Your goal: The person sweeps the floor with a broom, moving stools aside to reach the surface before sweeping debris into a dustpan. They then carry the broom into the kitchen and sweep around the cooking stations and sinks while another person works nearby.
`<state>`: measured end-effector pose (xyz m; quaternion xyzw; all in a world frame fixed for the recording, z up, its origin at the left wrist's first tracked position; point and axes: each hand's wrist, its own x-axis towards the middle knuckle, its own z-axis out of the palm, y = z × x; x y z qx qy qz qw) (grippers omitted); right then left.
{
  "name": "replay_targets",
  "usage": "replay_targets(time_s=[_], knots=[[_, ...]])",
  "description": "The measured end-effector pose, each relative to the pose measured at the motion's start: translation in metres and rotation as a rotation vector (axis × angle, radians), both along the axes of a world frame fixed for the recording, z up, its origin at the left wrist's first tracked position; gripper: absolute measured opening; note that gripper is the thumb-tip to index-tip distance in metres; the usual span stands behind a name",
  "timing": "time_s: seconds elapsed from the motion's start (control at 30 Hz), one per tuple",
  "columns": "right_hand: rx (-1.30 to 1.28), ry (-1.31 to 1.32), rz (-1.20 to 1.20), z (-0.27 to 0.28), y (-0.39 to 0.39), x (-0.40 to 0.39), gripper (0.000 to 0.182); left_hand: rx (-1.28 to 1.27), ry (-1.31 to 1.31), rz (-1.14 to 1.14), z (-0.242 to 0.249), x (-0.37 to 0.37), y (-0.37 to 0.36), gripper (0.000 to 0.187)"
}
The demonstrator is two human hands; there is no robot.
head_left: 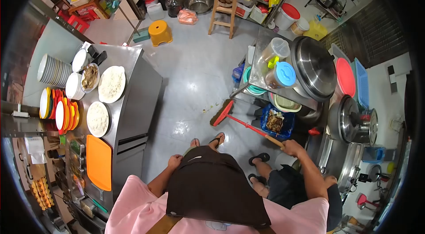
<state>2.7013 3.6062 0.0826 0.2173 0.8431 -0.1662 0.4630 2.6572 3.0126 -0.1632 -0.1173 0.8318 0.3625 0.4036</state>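
My right hand (292,148) is wrapped round the wood-coloured upper end of a broom (246,124). The broom has a red shaft and a red head with brown bristles, which rests on the grey floor ahead of me. Small scraps (208,108) lie on the floor just left of the bristles. Under the shaft's right side stands a bin with a blue liner (290,124), holding food waste. My left hand (175,161) hangs beside my dark apron (208,189), fingers curled in, with nothing visible in it.
Close on my right stands another person in dark shorts (285,187) and sandals. A steel counter (133,88) with plates and an orange board (99,162) runs along the left. A steel table holds jugs and a large lidded pot (312,63). Ahead are a yellow stool (160,33) and wooden stool (224,10).
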Motion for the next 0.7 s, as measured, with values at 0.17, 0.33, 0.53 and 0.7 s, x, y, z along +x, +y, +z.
replay_targets(time_s=[0.17, 0.33, 0.53, 0.7], knots=[[-0.088, -0.045, -0.140, -0.075, -0.008, 0.045, 0.030, 0.142, 0.071, -0.036, 0.018, -0.050, 0.050, 0.023], [-0.241, 0.091, -0.242, -0.001, -0.041, 0.053, 0.027, 0.204, 0.173, 0.042, 0.017, -0.077, 0.057, 0.023], [-0.482, -0.039, -0.686, 0.009, -0.091, 0.023, 0.008, 0.107, 0.292, 0.082, 0.042, -0.126, 0.059, 0.022], [-0.823, -0.164, -1.379, 0.044, -0.118, -0.040, 0.013, -0.003, 0.253, 0.055, 0.050, -0.186, 0.054, 0.021]])
